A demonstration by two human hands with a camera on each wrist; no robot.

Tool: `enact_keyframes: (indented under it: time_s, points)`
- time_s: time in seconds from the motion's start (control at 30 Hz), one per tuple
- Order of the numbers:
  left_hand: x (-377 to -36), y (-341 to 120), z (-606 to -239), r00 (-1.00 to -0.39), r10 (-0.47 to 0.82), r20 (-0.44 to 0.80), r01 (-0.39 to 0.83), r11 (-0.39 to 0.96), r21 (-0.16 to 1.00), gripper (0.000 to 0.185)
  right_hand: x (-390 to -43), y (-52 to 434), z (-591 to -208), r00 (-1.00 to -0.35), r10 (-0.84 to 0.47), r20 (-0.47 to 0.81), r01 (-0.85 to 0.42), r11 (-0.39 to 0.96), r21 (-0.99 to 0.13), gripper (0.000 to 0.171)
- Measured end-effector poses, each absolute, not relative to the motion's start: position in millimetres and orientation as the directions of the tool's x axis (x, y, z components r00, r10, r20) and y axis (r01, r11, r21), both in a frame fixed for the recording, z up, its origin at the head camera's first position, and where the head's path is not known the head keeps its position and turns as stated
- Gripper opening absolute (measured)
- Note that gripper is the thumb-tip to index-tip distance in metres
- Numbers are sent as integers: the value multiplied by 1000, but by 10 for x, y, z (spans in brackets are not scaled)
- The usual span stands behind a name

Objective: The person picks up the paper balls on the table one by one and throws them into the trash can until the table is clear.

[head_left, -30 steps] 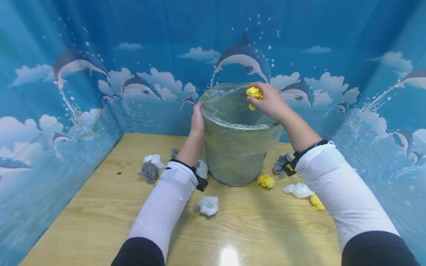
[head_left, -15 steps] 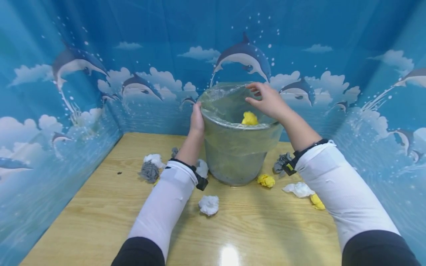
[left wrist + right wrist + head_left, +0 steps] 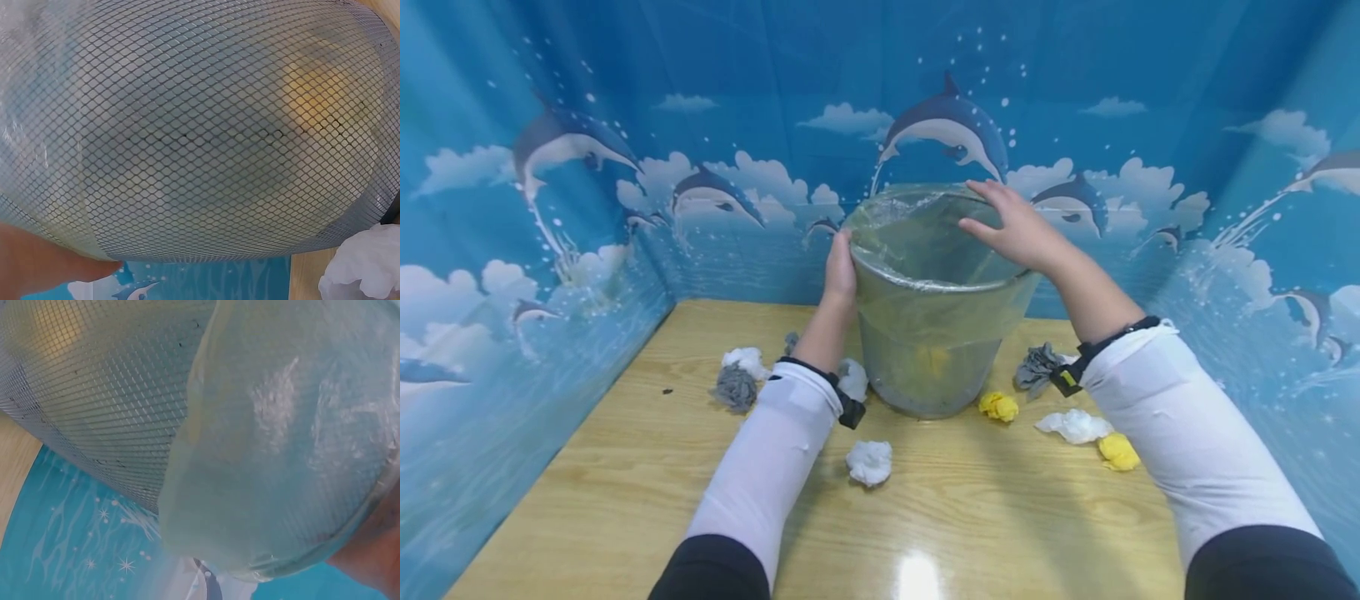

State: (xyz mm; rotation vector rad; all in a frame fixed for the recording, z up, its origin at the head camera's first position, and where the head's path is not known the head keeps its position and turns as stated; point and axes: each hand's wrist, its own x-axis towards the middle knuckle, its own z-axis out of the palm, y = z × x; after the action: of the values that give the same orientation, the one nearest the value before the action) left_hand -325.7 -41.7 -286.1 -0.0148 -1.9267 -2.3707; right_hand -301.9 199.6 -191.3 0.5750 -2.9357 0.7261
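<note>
A mesh wastebasket [image 3: 917,367] lined with a thin clear plastic bag [image 3: 947,308] stands upright on the table. My left hand [image 3: 841,268] holds its left side near the rim; most of those fingers are hidden behind it. Over the right part of the opening is my right hand [image 3: 1021,229], fingers spread, nothing in it. A crumpled yellow paper ball [image 3: 319,94] shows blurred through the mesh, low inside the basket. In the right wrist view, the bag's folded-over edge [image 3: 187,425] hangs down outside the mesh.
Right of the basket lie a yellow ball [image 3: 998,407], a grey ball [image 3: 1036,369], a white crumpled piece [image 3: 1075,426] and another yellow ball [image 3: 1117,451]. A white ball [image 3: 869,463] sits in front. Grey [image 3: 735,387] and white [image 3: 747,362] balls lie left. A dolphin-print curtain [image 3: 760,100] surrounds the table.
My right hand has let go of the yellow paper ball, which has dropped to the basket's bottom. The right fingers have spread and the hand has shifted slightly right. My left hand stays on the basket.
</note>
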Motion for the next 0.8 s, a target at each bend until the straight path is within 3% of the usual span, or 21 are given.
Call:
enact_keyframes:
  time_s: [0.8]
  points:
    - [-3303,-427,-2871,-995,-64,78,90,-206,974,31,-2669,2462,-1907,-936,-262,234,-342,833,-436,76]
